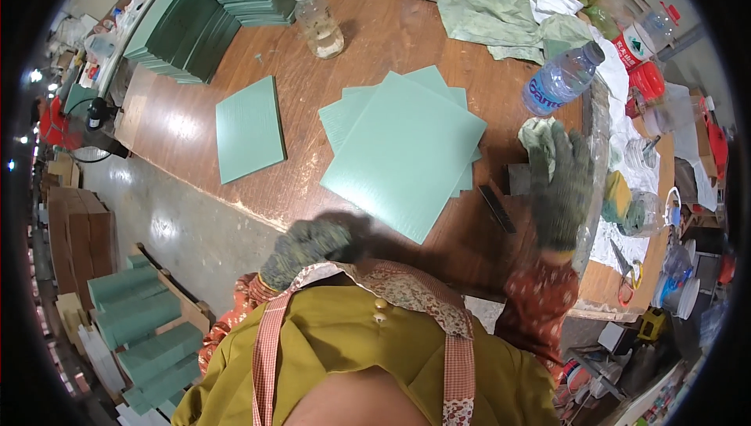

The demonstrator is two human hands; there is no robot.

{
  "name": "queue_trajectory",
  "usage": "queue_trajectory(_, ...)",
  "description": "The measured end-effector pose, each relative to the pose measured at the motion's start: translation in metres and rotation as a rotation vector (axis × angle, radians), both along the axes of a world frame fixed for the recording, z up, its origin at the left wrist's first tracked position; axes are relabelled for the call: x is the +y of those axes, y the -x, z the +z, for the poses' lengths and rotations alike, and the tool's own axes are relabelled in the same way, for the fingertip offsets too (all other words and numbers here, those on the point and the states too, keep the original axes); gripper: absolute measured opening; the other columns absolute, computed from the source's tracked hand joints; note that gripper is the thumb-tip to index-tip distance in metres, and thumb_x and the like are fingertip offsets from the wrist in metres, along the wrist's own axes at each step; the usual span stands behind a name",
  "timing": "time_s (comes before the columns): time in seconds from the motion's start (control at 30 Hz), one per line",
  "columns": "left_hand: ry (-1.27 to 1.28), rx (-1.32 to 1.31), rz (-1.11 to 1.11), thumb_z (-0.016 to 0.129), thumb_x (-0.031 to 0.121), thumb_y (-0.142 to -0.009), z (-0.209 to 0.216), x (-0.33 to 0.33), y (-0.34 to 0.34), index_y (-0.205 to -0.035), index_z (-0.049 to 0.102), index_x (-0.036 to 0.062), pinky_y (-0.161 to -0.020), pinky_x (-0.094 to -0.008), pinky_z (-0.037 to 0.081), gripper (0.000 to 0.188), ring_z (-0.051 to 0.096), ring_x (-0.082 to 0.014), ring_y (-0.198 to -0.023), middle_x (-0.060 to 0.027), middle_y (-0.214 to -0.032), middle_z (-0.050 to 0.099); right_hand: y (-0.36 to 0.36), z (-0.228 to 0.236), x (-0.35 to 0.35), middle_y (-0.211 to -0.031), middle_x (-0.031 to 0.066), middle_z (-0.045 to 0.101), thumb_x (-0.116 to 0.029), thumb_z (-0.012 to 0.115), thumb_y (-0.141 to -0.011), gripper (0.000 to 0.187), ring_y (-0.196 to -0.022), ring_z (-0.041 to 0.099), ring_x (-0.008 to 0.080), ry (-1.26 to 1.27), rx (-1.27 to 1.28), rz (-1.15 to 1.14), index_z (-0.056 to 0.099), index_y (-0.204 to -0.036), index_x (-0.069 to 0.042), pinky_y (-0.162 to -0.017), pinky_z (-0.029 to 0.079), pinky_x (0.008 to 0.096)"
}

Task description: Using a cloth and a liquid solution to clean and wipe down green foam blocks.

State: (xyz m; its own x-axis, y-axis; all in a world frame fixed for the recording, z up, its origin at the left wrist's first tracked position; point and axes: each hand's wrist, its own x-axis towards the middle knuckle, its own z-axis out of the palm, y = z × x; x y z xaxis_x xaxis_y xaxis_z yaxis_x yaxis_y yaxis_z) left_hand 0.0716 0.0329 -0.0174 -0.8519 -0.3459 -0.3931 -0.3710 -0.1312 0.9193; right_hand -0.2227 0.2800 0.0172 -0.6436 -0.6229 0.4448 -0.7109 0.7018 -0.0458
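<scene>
Stretching its fingers forward in a dark knit glove, the right hand [559,187] lies near the right side of the wooden table [379,43], with a crumpled pale cloth [538,140] against its thumb side; whether it clasps that cloth or only touches it, I cannot tell. The left hand [303,250], gloved alike, is at the table's near edge with fingers curled, and I cannot tell whether anything is inside them. Between and beyond the 2 hands, green square panels [407,152] lie overlapping in a fanned pile at mid-table, the top panel turned cornerwise. Left of the pile, well apart from it, lies 1 more green panel [249,130]. A short black bar [497,208] sits between the pile and the right hand. Farther off stand a clear jar [319,23] with a pale lid and tall stacks of green panels [184,31]; a plastic bottle [562,78] leans beyond the right hand.
</scene>
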Motion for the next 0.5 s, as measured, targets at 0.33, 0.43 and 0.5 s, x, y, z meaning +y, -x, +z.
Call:
queue_trajectory(0.33,0.066,0.073,0.288,0.063,0.013,-0.09,0.031,-0.028,0.011,-0.115,0.06,0.0001,-0.085,-0.0291,0.049,0.029,0.061,-0.0168,-0.094,-0.0087,-0.103,0.064,0.06,-0.038,0.028,-0.114,0.0193,0.061,-0.032,0.053,-0.091,0.041,-0.106,0.058,0.0348,0.083,-0.29,-0.267,0.058,-0.122,-0.005,-0.094,0.043,0.0429)
queue_trajectory(0.43,0.063,-0.02,0.154,0.063,0.019,-0.09,0.026,-0.019,0.021,-0.104,0.065,0.0002,-0.07,-0.0234,0.051,0.024,0.063,-0.0127,-0.077,-0.0065,-0.088,0.067,0.04,-0.006,0.016,-0.115,0.0173,0.062,-0.023,0.055,-0.091,0.037,-0.105,0.059,0.0316,0.364,-0.258,-0.129,0.057,-0.121,-0.002,-0.092,0.044,0.0404)
queue_trajectory(0.5,-0.116,0.026,0.092,0.064,0.023,-0.09,0.036,-0.006,0.036,-0.099,0.066,-0.001,-0.062,-0.0223,0.05,0.025,0.064,-0.0112,-0.071,-0.0092,-0.088,0.069,0.032,0.01,0.007,-0.116,0.0154,0.061,-0.02,0.058,-0.089,0.038,-0.104,0.059,0.0288,0.249,-0.03,-0.033,0.056,-0.123,-0.004,-0.092,0.045,0.0393)
